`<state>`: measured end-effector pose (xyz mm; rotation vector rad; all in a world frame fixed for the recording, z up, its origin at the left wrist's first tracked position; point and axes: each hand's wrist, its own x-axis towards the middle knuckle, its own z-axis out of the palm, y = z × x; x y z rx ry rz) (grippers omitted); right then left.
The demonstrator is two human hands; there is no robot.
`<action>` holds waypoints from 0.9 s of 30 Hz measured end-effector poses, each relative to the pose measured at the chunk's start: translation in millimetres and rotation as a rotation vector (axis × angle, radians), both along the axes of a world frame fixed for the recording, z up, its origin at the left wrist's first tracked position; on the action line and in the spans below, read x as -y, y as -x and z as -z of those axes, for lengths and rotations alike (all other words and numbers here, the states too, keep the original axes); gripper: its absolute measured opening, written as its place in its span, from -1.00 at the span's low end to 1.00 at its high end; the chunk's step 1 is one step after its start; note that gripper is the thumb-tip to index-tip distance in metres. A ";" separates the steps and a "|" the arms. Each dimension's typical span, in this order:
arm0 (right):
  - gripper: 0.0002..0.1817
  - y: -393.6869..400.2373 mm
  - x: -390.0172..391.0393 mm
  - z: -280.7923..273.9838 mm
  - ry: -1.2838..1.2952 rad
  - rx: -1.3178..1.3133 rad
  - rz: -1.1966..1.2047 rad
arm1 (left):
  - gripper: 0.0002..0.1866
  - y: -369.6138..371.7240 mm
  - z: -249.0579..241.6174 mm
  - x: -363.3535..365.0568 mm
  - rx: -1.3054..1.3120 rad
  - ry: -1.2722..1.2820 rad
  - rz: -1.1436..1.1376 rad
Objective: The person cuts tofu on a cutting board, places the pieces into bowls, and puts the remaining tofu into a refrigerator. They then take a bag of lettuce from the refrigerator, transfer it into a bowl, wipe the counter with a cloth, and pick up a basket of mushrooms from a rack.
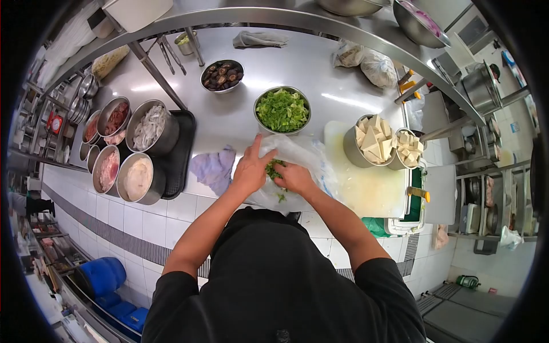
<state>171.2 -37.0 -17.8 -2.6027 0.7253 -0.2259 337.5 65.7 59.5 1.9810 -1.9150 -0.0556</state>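
A clear plastic bag (306, 151) lies at the near edge of the steel table, with some chopped greens (274, 167) in its mouth. My left hand (250, 170) rests at the bag's left side, its fingers stretched out and apart. From the right, my right hand (294, 176) reaches in with its fingers curled on the greens; the fingertips are partly hidden. Just beyond the bag stands a steel bowl (310, 118) full of cut leafy greens (282, 110). To the left of my left hand lies a crumpled purple cloth (214, 170).
At right, a cutting board (366, 197) bears steel pots of cut tofu (374, 140). A yellow-handled knife (419, 194) is by its edge. Pots of meat (139, 178) and a black tray (182, 154) stand left. Mushrooms (222, 75) fill a bowl behind. A shelf (274, 20) spans overhead.
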 end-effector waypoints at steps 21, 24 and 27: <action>-0.81 -12.6 57.8 -161.3 -1.275 0.582 0.435 | -0.48 -3.6 -20.6 8.5 -0.343 -0.068 -0.058; -0.77 -46.8 110.1 -159.2 -1.196 0.661 0.462 | -0.58 -3.0 -21.5 6.0 -0.461 0.023 -0.104; -0.71 -77.6 144.3 -131.3 -0.610 0.502 0.451 | -0.62 -4.0 -18.0 -0.6 -0.493 0.072 -0.154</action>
